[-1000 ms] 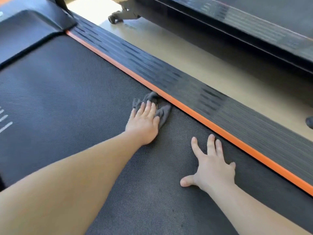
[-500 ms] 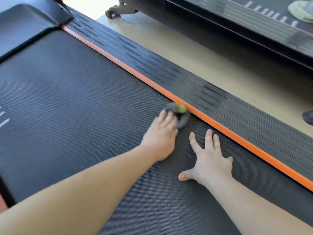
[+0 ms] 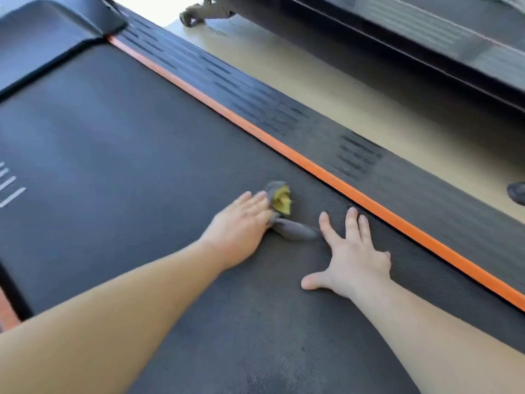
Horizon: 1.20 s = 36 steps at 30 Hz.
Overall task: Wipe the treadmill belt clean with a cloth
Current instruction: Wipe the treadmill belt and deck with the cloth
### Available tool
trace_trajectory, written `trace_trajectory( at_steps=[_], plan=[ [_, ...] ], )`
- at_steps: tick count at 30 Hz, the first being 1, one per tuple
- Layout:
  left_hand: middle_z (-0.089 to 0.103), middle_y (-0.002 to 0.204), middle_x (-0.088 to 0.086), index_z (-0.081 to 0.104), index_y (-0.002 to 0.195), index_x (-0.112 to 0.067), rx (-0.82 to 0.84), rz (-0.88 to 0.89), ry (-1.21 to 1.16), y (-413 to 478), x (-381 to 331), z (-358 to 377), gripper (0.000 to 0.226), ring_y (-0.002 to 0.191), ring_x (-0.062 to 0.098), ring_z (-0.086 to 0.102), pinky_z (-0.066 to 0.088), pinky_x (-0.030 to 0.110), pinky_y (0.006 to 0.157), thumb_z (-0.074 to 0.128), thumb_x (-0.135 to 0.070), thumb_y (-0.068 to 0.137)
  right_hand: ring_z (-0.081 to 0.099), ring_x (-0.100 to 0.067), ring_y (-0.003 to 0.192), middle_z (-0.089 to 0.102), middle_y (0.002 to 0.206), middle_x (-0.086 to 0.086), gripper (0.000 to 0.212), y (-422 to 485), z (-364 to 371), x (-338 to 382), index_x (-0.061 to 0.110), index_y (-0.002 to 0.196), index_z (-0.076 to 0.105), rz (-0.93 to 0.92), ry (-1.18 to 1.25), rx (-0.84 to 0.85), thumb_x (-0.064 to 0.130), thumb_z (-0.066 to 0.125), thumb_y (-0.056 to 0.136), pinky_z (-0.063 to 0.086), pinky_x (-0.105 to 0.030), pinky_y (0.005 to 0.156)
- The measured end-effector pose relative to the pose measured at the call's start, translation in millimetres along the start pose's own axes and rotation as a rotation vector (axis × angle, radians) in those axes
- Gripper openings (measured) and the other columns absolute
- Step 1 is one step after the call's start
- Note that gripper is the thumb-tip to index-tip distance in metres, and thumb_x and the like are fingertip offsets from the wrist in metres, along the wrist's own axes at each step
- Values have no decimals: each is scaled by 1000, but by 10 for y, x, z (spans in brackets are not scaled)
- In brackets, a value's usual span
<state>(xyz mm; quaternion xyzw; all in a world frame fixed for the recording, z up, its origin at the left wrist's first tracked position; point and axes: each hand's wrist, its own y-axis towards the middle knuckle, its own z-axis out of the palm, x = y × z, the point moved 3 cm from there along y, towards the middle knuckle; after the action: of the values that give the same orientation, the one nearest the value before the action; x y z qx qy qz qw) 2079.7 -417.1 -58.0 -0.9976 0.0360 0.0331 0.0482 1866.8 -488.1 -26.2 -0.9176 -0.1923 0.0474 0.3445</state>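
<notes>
Dark treadmill belt (image 3: 119, 143). Left grip (image 3: 241, 226) flat, fingers straight, pressing grey-yellow cloth (image 3: 295, 232); right grip (image 3: 355, 257) splayed wide on belt.

Belt: the black treadmill belt (image 3: 113, 137) is bumpy and fills most of the view.
White lines: a few short white lines (image 3: 11, 189) sit on the belt at the left edge.
Cloth: a small bunched cloth (image 3: 295, 231), grey with a yellow bit, lies on the belt near its right side.
Left grip: the left grip (image 3: 241, 226) presses straight fingers on the cloth's left part. It looks blurry.
Right grip: the right grip (image 3: 355, 251) lies flat on the belt, fingers spread, just right of the cloth.
Orange strip: an orange strip (image 3: 312, 166) runs along the belt's right edge.
Floor: the tan floor (image 3: 312, 66) lies further right, with another treadmill (image 3: 426, 38) on it at the far right.
</notes>
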Motion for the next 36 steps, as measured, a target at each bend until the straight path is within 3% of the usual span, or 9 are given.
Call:
trace_trajectory(
  at_steps=[4, 10, 13, 16, 19, 21, 26, 32, 36],
  plan=[
    [48, 152, 8, 57, 139, -13, 24, -305, -57, -325, 217, -38, 39, 151, 30, 26, 15, 45, 125, 35, -17, 106, -27, -23, 156, -41, 163, -2, 146, -62, 14, 10, 52, 154, -25, 17, 17, -52, 83, 79, 57, 28, -69, 117],
    [46, 156, 7, 55, 140, -15, 103, 6, -60, -863, -365, 9, 47, 154, 25, 24, 11, 42, 126, 27, -25, 104, -22, -30, 157, -31, 168, -4, 111, -311, 155, 135, 49, 158, -16, -110, -30, -169, 69, 67, 87, 24, -69, 118],
    [30, 166, 4, 35, 157, -15, 53, -332, 5, -817, 86, 57, 52, 157, 25, 15, 3, 41, 127, 32, -24, 106, -20, -25, 158, -23, 171, 3, 97, -463, 283, 103, 50, 161, -7, -241, -22, -102, 62, 63, 94, 20, -64, 123],
    [45, 154, 8, 42, 151, -10, 4, -390, -71, -911, -251, 88, 50, 147, 31, 31, 14, 42, 125, 32, -24, 104, -20, -25, 158, -24, 171, 5, 102, -590, 404, 11, 49, 161, -6, -280, -109, -42, 66, 65, 90, 18, -62, 125],
    [56, 141, 6, 56, 138, -12, 69, -51, -171, -1359, -935, 121, 45, 140, 32, 44, 25, 45, 122, 43, -23, 97, -22, -25, 157, -33, 167, 8, 110, -628, 437, -72, 50, 161, -7, -275, -152, 37, 64, 72, 86, 18, -61, 125],
    [54, 150, 5, 58, 139, -13, 161, 61, -51, -1470, -859, 101, 46, 150, 27, 34, 17, 48, 127, 39, -25, 98, -22, -23, 157, -34, 166, 10, 113, -629, 410, -84, 51, 161, -7, -270, -155, 65, 61, 76, 84, 19, -61, 125],
    [27, 166, 5, 26, 160, -13, 131, -433, 6, -1143, -370, 60, 59, 156, 25, 13, 5, 44, 128, 32, -27, 103, -24, -23, 157, -36, 165, 11, 115, -615, 401, -56, 52, 160, -7, -245, -143, 101, 57, 79, 83, 20, -61, 124],
    [29, 167, 0, 39, 156, -14, 174, -63, -66, -1414, -1009, 83, 55, 158, 22, 12, 5, 47, 128, 29, -35, 106, -26, -25, 156, -39, 164, 9, 120, -611, 414, -44, 52, 160, -11, -246, -181, 112, 53, 81, 82, 22, -61, 124],
    [23, 168, -2, 25, 160, -19, 176, -354, -8, -1126, -631, 30, 59, 158, 21, 7, 3, 48, 127, 25, -36, 105, -26, -24, 156, -39, 164, 9, 122, -629, 410, -63, 51, 159, -12, -251, -195, 107, 52, 82, 82, 23, -59, 125]
  ],
)
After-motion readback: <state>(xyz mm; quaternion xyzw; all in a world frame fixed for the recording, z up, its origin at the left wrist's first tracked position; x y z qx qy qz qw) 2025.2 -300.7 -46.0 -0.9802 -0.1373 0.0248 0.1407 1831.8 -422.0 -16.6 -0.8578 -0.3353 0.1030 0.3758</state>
